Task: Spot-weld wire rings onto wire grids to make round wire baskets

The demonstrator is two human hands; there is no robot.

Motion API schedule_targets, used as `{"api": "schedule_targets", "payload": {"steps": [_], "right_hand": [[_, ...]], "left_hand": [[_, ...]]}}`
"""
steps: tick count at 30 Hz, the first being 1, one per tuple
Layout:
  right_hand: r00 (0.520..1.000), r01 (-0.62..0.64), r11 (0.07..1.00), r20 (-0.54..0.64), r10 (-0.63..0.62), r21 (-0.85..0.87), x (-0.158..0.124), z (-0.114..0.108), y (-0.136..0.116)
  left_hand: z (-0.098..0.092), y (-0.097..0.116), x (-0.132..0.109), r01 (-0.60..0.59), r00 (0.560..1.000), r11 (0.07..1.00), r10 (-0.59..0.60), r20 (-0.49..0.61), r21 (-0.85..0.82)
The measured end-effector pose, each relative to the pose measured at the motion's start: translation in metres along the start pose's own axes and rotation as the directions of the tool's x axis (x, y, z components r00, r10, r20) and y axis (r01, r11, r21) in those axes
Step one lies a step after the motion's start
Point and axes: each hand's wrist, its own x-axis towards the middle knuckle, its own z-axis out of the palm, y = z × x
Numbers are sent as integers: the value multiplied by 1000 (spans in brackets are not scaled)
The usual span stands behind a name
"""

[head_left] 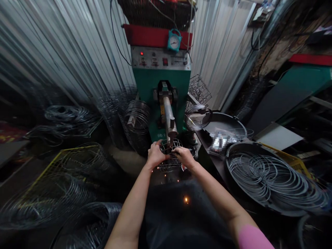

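Note:
A wire basket (168,166) sits under the electrode of a green spot welding machine (145,83). My left hand (155,155) is closed round the left side of its rim, the thumb pointing inward. On the other side my right hand (183,156) pinches at the basket near the electrode tip (171,138); whether a separate piece of wire is between those fingers I cannot make out. Sparks (186,200) fall below the basket, over a dark apron or cloth on my lap.
Wire rings (261,176) fill a round black tray at right, and another round pan (228,121) stands behind it. Coils of wire hang on both sides of the machine. Stacked wire baskets (77,183) crowd the left. A teal clock (174,40) hangs above the control panel (160,58).

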Motion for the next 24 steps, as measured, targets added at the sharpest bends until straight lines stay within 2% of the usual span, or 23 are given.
{"api": "schedule_targets", "payload": {"steps": [4, 6, 7, 8, 10, 12, 13, 14, 15, 16, 18, 20, 22, 24], "right_hand": [[990, -82, 993, -105, 90, 83, -1, -6, -7], [955, -178, 956, -192, 224, 232, -12, -11, -9], [920, -256, 905, -201, 335, 339, -20, -12, -7], [870, -348, 820, -169, 463, 455, -28, -13, -5], [737, -515, 568, -6, 676, 642, -48, -12, 4], [618, -603, 335, 159, 770, 724, -69, -6, 15], [579, -620, 269, 198, 791, 737, -81, -1, 20], [556, -621, 241, 203, 806, 746, -93, 4, 25], [551, -610, 251, 175, 816, 752, -105, 9, 28], [569, -590, 298, 125, 813, 750, -117, 14, 30], [645, -542, 473, -17, 764, 695, -144, 20, 32], [735, -517, 655, -106, 669, 551, -169, 23, 32], [804, -501, 769, -116, 583, 397, -191, 21, 33], [844, -469, 826, -119, 524, 313, -208, 19, 34]], "left_hand": [[1, -1, 5, 14, 1000, 999, -13, 18, -30], [2, -2, 6, 17, 1000, 999, -17, 0, -30], [2, -2, 6, 20, 1000, 1000, -20, -16, -24], [2, -2, 7, 24, 999, 1000, -25, -33, -20], [1, -3, 10, 47, 997, 999, -48, -58, -20], [0, -4, 13, 75, 996, 997, -77, -54, -34], [0, -4, 15, 86, 995, 995, -88, -47, -40], [0, -5, 17, 96, 994, 995, -97, -40, -42], [0, -5, 18, 104, 994, 994, -105, -35, -42], [0, -5, 20, 109, 993, 993, -111, -33, -42], [1, -5, 23, 110, 993, 993, -112, -34, -43], [1, -6, 25, 97, 994, 994, -99, -36, -52], [2, -10, 25, 69, 996, 994, -73, -45, -79], [5, -19, 19, 53, 995, 986, -65, -70, -159]]}}
